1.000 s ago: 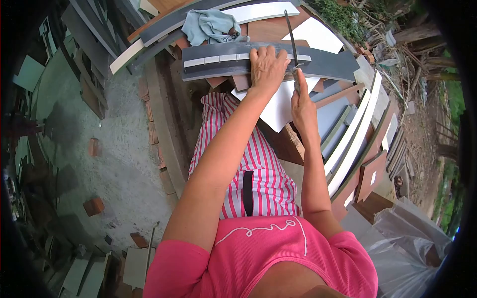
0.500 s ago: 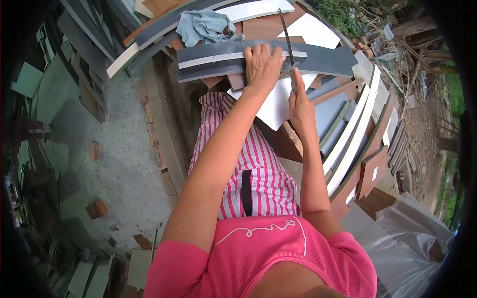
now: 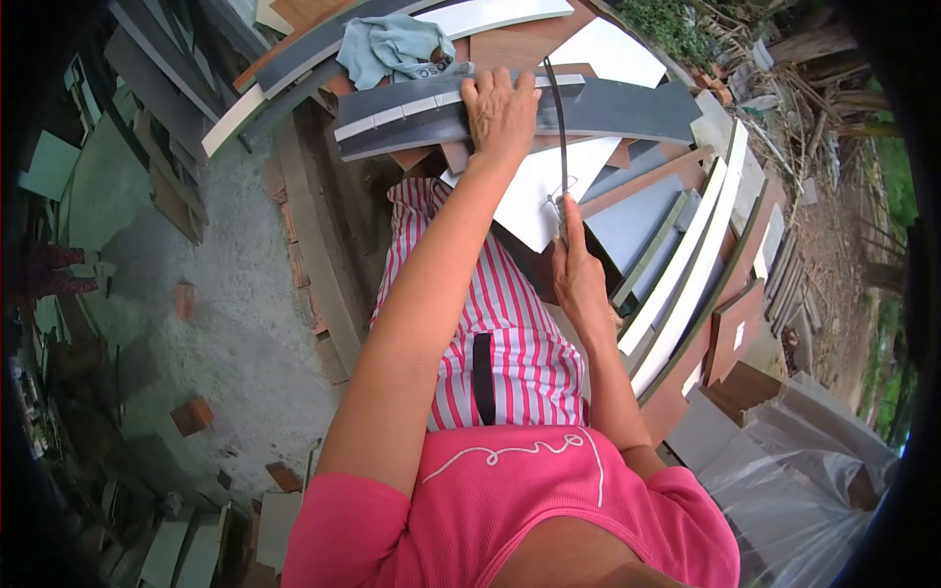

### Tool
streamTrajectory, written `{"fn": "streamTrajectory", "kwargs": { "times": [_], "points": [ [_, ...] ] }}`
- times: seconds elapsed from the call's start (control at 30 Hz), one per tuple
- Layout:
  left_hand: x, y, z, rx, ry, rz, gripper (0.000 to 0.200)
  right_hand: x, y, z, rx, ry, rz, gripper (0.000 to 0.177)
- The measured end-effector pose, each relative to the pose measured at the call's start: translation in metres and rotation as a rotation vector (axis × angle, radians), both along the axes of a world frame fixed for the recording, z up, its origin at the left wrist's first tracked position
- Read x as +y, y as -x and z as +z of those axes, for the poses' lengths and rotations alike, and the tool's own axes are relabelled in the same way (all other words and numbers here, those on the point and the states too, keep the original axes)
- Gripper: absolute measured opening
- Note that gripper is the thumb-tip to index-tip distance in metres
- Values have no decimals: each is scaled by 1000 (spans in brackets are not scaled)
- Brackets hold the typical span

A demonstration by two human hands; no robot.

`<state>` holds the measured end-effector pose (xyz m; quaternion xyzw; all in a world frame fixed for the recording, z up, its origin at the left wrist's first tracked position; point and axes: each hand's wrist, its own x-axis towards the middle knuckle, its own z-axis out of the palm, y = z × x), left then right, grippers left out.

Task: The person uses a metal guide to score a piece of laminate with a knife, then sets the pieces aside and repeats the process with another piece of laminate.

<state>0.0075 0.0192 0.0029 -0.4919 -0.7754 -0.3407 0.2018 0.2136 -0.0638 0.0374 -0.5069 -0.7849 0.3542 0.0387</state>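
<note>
My left hand (image 3: 502, 116) presses on a narrow strip with a white, segmented face (image 3: 404, 115), its fingers curled over the strip's far edge. Under the strip lies a curved dark grey board (image 3: 642, 110), close in front of me. My right hand (image 3: 578, 267) is wrapped around the handle of a saw with a long thin dark blade (image 3: 562, 127), index finger stretched along it. The blade points away from me and crosses over the strip and board just right of my left hand. Below the board, a white sheet (image 3: 529, 211) shows beneath the saw handle.
A light blue cloth (image 3: 392, 49) lies beyond the board. Long curved white strips (image 3: 701, 240) and brown panels (image 3: 733, 328) are stacked at right, near clear plastic sheeting (image 3: 804, 480). Bricks (image 3: 191, 416) sit on the concrete floor (image 3: 250, 323) at left.
My right hand has drawn the saw back toward my body. The segmented strip now sits nearer the board's far edge, and my left hand has shifted slightly up and left with it.
</note>
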Motion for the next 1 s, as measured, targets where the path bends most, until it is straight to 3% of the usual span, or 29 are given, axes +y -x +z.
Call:
{"fn": "streamTrajectory", "kwargs": {
  "times": [0.13, 0.4, 0.47, 0.6, 0.7, 1.0],
  "points": [
    [-9, 12, 0, 31, 13, -43, 18, 1, -12, -6, 122, -126, 55, 63],
    [-15, -3, 1, 48, 8, -109, 19, -10, -27, 2, 56, -27, -3, 64],
    [-16, -5, 2, 41, 19, -107, 18, -3, -16, 1, 198, -160, 61, 62],
    [-15, -5, 3, 45, 9, -84, 17, 41, 30, 13, 108, -121, 44, 61],
    [-14, -4, 2, 31, 2, -78, 17, 58, 49, 7, 245, -306, 108, 59],
    [-14, -4, -1, 39, -18, -98, 18, -15, -22, -12, 150, -279, 87, 61]
  ]
}}
